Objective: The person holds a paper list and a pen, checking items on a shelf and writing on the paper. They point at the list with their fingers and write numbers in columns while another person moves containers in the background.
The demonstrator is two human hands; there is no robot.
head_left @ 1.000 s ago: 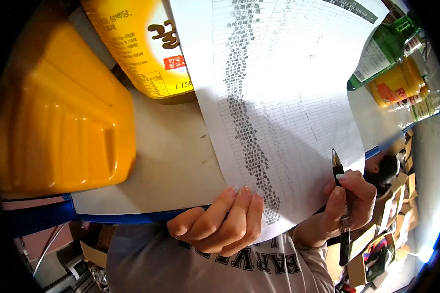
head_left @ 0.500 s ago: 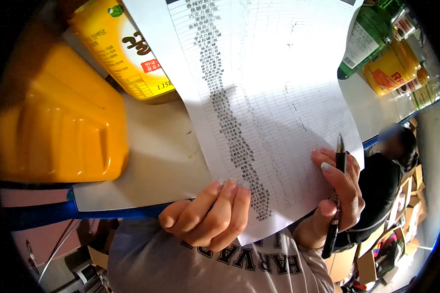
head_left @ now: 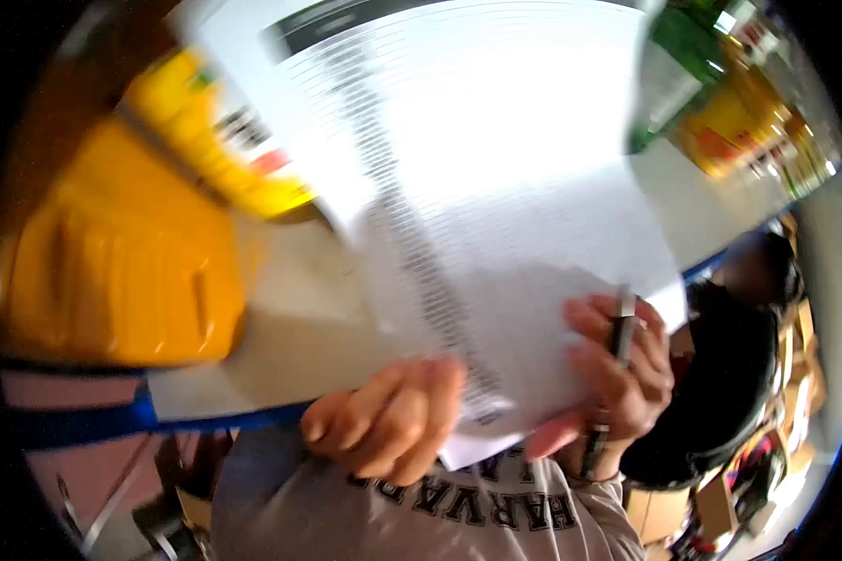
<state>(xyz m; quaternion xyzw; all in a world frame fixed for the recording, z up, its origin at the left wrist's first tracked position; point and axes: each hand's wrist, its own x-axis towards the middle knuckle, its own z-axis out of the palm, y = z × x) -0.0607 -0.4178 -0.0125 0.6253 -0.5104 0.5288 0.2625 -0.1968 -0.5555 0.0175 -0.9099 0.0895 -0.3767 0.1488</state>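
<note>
A printed sheet of paper (head_left: 524, 215) with rows of small text and grid lines spreads across the middle, blurred by motion. My left hand (head_left: 388, 416) is closed on the sheet's lower left edge, its fingers curled over the paper. At the lower right, my right hand (head_left: 622, 369) holds a dark pen (head_left: 617, 355) between its fingers, tip pointing up, and touches the sheet's lower right part. The paper's upper part is washed out by bright light.
An orange plastic container (head_left: 122, 271) and a yellow labelled container (head_left: 220, 140) stand at left on the table (head_left: 299, 309). A green bottle (head_left: 669, 75) and yellow-labelled jar (head_left: 734, 117) are upper right. A person in black (head_left: 720, 374) is near cardboard boxes (head_left: 660, 510).
The sheet's dark header strip shows more at the top. My right hand and the pen have moved slightly left and lower, with the thumb now stretched along the paper's lower edge.
</note>
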